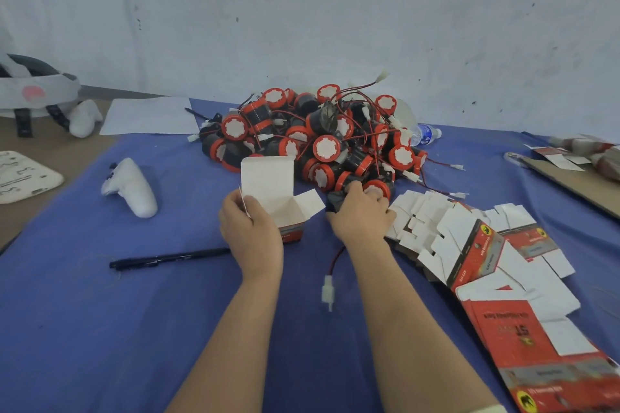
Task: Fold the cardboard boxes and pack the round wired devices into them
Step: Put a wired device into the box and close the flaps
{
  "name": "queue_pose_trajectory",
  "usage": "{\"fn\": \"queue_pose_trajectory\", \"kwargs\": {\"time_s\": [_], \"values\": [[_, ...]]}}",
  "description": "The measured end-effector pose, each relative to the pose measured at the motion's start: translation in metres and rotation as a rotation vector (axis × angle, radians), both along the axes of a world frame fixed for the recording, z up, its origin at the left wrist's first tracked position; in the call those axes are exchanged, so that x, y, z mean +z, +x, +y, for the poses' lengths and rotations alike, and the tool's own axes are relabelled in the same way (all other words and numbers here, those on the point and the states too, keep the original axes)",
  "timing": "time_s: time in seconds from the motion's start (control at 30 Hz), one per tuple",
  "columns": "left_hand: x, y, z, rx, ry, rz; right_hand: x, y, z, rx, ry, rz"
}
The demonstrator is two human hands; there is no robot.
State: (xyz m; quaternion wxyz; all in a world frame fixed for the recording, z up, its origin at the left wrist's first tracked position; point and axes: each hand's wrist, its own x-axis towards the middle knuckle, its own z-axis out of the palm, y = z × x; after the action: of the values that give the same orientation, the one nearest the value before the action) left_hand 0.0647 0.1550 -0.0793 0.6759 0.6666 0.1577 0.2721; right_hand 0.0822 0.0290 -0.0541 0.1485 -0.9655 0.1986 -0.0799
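The fingers (235, 201) of the left hand (250, 231) are curled round a small folded box (268, 184), holding it upright with its lid flap raised so the mouth is open for loading. Just beside it, the right hand (360, 218) clenches a dark round device (337, 199) at the near edge of the pile (318, 134), probably to carry it across into the box. Its red wire trails under the wrist to a white connector (327, 288) on the blue surface (100, 329). Outward of the right fingers lie flat boxes (469, 245), fanned out and not yet folded. Near the left wrist lies a black pen (167, 258).
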Motion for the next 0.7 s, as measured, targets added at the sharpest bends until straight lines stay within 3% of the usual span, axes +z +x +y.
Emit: {"fn": "queue_pose_trajectory", "kwargs": {"time_s": [0.07, 0.13, 0.2, 0.23, 0.27, 0.37, 0.43, 0.53, 0.7], "values": [[-0.001, 0.001, 0.001, 0.005, -0.002, -0.004, 0.004, 0.000, -0.001, 0.007, 0.078, -0.102], [-0.002, 0.002, 0.001, 0.001, -0.007, -0.009, 0.018, -0.005, -0.007, 0.026, 0.282, -0.361], [-0.002, 0.003, 0.000, -0.012, -0.007, -0.005, 0.038, -0.013, -0.012, 0.124, 0.480, -0.589], [-0.002, 0.003, -0.001, -0.024, -0.008, -0.004, 0.050, -0.016, -0.014, 0.208, 0.549, -0.613], [-0.002, 0.003, -0.002, -0.038, -0.009, -0.007, 0.060, -0.019, -0.015, 0.308, 0.631, -0.569], [-0.002, 0.003, -0.004, -0.076, -0.009, -0.027, 0.073, -0.025, -0.008, 0.497, 0.819, -0.196], [-0.002, 0.000, -0.006, -0.112, -0.029, -0.036, 0.067, -0.025, 0.005, 0.475, 0.682, -0.071], [-0.004, -0.003, -0.007, -0.153, -0.075, -0.028, 0.044, -0.018, 0.024, 0.407, 0.399, -0.125], [-0.005, -0.002, -0.006, -0.220, -0.113, 0.011, 0.027, -0.012, 0.022, 0.435, 0.288, -0.060]]}}
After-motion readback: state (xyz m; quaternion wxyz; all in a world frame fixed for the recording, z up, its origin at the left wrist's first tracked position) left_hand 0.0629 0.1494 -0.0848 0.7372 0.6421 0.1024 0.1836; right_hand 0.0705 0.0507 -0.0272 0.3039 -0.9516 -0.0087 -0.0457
